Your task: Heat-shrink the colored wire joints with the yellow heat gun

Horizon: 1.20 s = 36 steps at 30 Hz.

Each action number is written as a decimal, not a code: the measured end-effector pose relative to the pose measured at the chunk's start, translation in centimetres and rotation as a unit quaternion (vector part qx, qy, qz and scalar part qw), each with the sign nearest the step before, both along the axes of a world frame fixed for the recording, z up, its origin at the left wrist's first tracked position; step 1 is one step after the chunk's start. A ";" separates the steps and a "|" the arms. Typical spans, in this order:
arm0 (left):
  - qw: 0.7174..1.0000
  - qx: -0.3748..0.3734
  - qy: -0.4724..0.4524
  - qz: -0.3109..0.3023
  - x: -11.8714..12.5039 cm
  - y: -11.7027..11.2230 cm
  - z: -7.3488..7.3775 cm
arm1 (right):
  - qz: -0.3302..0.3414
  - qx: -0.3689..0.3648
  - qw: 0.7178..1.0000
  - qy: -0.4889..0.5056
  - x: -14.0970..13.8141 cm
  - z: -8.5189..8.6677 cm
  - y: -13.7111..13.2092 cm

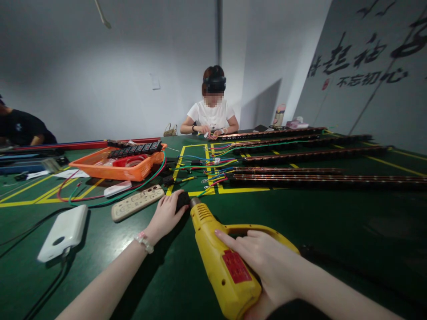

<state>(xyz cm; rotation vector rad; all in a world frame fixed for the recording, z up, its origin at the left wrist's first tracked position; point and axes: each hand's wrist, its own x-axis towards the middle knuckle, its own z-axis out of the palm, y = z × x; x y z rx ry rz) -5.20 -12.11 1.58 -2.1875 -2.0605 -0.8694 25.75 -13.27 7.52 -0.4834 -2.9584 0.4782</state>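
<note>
My right hand (263, 253) is wrapped around a yellow heat gun (213, 258) with a red label on its side. Its metal nozzle points away from me, close to a small black block (182, 201). My left hand (168, 209) is closed over that block at the table, and much of the block is hidden by the fingers. Just beyond the nozzle lie coloured wire ends (213, 183) with metal lugs. They come from long black strips with copper-coloured bars (300, 178) stretching off to the right.
A beige power strip (138, 203) lies left of my left hand, with a white power bank (65, 233) nearer me. Behind them stands an orange basket (133, 172) of parts. Across the green table (333, 222) a person (213, 113) works with both hands; another sits far left.
</note>
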 end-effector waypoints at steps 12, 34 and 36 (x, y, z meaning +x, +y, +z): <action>0.995 -0.064 -0.043 -0.070 -2.2 0.1 0.3 | 0.015 -0.013 1.000 0.009 0.1 -0.5 0.2; 0.996 -0.049 -0.049 -0.054 -1.7 -0.4 0.4 | -0.101 0.005 0.995 0.003 0.5 0.6 2.5; 0.996 -0.048 -0.050 -0.054 -1.8 -0.4 0.4 | -0.099 0.007 0.995 0.000 0.5 0.6 2.5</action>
